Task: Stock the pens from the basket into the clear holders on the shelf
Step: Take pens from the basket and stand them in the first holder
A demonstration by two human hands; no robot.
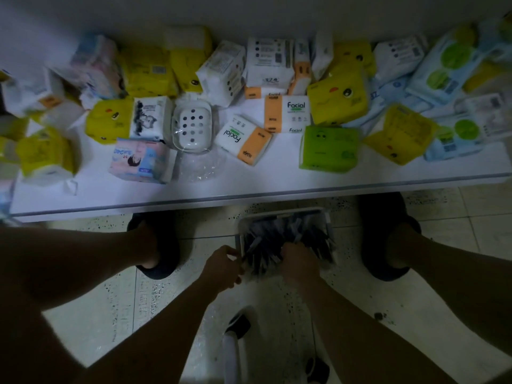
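Observation:
A white basket (325,217) full of dark pens (279,234) stands on the tiled floor just in front of the shelf edge. My left hand (223,266) is at the basket's near left corner, its fingers curled on a pen there. My right hand (297,261) reaches into the near side of the pile, fingers curled round a bunch of pens. The scene is dim and the fingertips are hard to make out. No clear pen holders are in view.
The white shelf (249,187) above the basket carries many tissue and wipe packs and a white perforated soap dish (192,127) in plastic wrap. My knees and dark slippers (156,245) flank the basket. A white stool leg (232,353) lies near my feet.

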